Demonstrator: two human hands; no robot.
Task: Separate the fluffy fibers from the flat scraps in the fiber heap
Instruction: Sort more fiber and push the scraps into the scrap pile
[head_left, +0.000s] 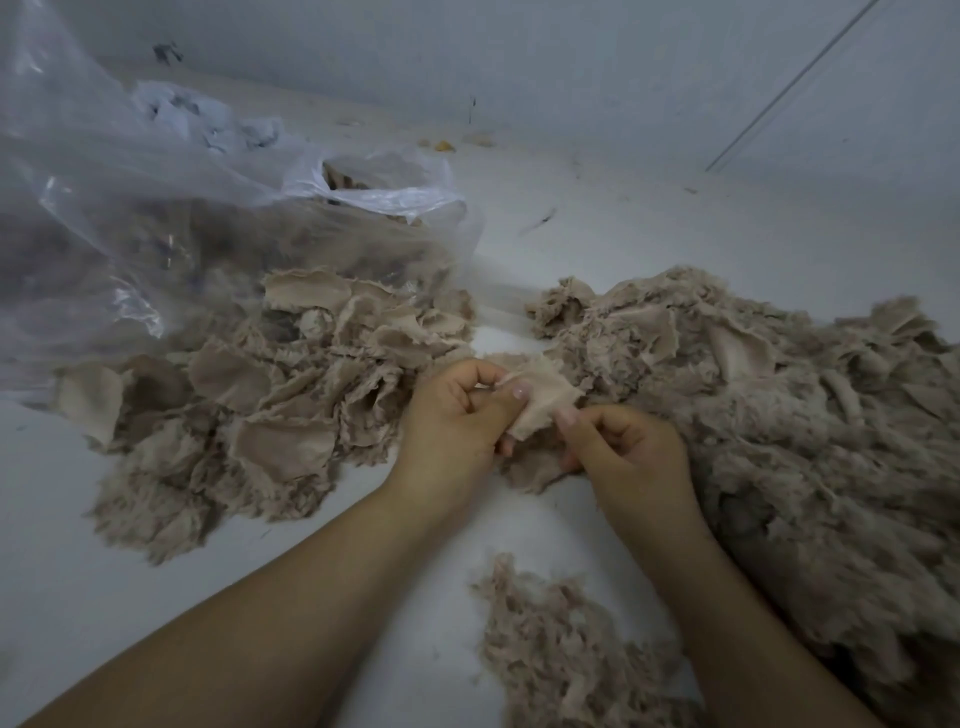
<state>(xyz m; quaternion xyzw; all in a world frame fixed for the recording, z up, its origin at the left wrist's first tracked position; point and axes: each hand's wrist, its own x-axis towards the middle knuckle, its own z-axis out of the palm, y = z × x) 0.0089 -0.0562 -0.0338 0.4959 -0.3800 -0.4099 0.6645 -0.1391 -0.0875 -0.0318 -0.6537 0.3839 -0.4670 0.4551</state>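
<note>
Both hands meet mid-frame on one flat scrap (540, 402). Left hand (457, 421) has fingers curled, thumb pinching the scrap's left edge. Right hand (628, 452) pinches its lower right edge, fingers curled. Fiber heap (779, 415) lies right of the right hand, touching it. Flat-scrap pile (270, 405) sits left of the left hand. Fluffy tuft (561, 649) lies between the forearms, nearer the body. Plastic bag (156, 218) sits beyond the pile.

The scene is dimly and evenly lit, with a cold bluish cast; glare is caught on the plastic bag (130, 218); edges are bent by wide-angle distortion; fine detail is softened throughout.
</note>
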